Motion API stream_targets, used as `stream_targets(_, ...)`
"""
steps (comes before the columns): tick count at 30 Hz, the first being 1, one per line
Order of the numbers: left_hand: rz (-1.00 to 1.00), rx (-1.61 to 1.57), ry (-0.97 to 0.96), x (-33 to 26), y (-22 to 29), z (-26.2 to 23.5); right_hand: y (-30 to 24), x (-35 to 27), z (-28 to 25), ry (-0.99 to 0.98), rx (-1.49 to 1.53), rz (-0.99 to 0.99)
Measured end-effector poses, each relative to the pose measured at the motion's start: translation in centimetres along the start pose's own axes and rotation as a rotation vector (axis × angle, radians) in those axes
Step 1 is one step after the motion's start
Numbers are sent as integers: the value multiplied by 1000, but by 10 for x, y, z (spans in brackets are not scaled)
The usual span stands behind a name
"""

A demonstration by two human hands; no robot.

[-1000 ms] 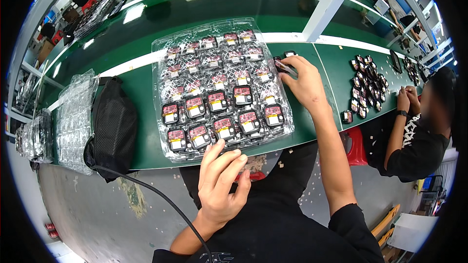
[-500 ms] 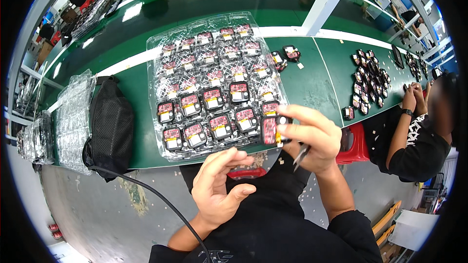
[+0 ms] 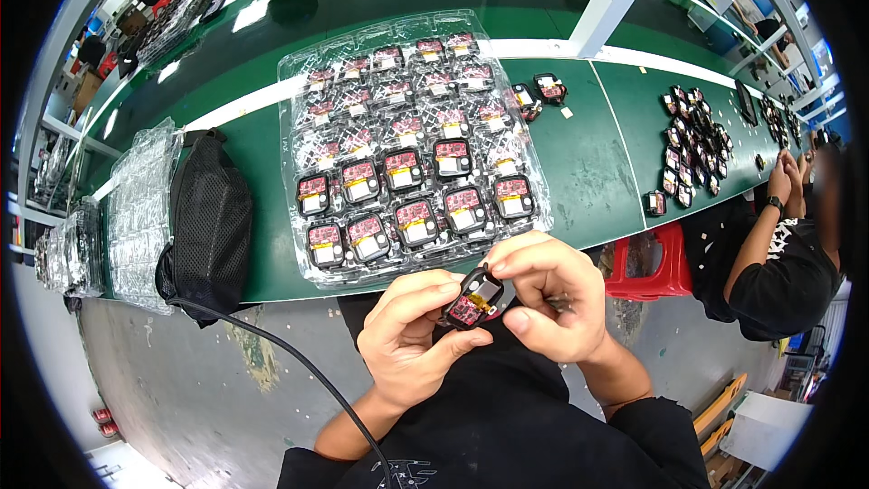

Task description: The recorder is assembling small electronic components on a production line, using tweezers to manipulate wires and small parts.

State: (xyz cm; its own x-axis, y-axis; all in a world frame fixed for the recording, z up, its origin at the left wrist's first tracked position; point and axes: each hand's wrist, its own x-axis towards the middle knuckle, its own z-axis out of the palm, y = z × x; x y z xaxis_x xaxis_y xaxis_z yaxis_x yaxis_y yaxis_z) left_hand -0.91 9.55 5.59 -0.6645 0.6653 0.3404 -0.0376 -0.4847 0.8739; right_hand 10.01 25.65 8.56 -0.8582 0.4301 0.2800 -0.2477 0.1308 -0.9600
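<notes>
Over the table's front edge I hold a small black-cased electronic device [image 3: 472, 301], tilted, its red circuit board, silvery block and yellow strip exposed. My left hand [image 3: 412, 337] is closed on its left side, between fingers and thumb. My right hand [image 3: 554, 297] touches the upper right edge with its fingertips, and its thumb is apart from the case. A thin metal tool, apparently tweezers [image 3: 559, 304], is tucked in the right hand, mostly hidden by the fingers. Just beyond lies a clear plastic tray [image 3: 291, 149] with rows of similar open devices.
Two devices [image 3: 549, 88] lie right of the tray. Farther right is a cluster of devices [image 3: 692, 149], near a seated person [image 3: 769, 263] and red stool [image 3: 647, 263]. At left are a black mesh bag [image 3: 210, 222], clear trays [image 3: 140, 208] and a black cable [image 3: 299, 364].
My right hand has brought the device toward me from the tray's near right corner. My left hand has closed on it. The view has shifted slightly.
</notes>
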Motion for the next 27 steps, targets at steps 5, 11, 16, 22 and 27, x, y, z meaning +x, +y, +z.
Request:
stream_targets(5, -103, -186, -68, -2, -4, -7, -2, 13, -5, -84, -100, -32)
stream_targets(11, -537, -568, -154, 5, 4, -12, -13, 19, -10, -310, -42, 84)
stream_targets(16, -519, -621, -3, 2, 4, -11, -11, 17, 0, -103, -462, -151)
stream_targets(22, -398, -551, 66, 1, 1, -13, 7, -3, 7, 96, -831, -453)
stream_targets(27, -383, -499, 52, 0, -2, -13, 12, -12, 1, 44, -1011, -522)
